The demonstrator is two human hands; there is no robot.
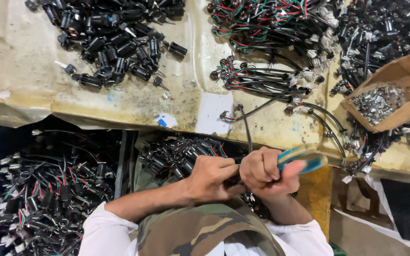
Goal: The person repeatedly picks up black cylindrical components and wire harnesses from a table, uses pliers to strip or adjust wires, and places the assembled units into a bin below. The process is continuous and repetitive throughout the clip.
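My left hand and my right hand meet just below the bench's front edge, above my lap. My right hand is closed around a tool with blue and yellow handles, blurred by motion. My left hand pinches a small black part on a black cable; the part itself is hidden between my fingers. The cable runs up over the edge onto the bench.
A worn yellowish bench carries a heap of black cylindrical parts at top left and bundles of red, green and black wire harnesses at top right. A cardboard box of small metal pieces sits at right. More harnesses lie below left.
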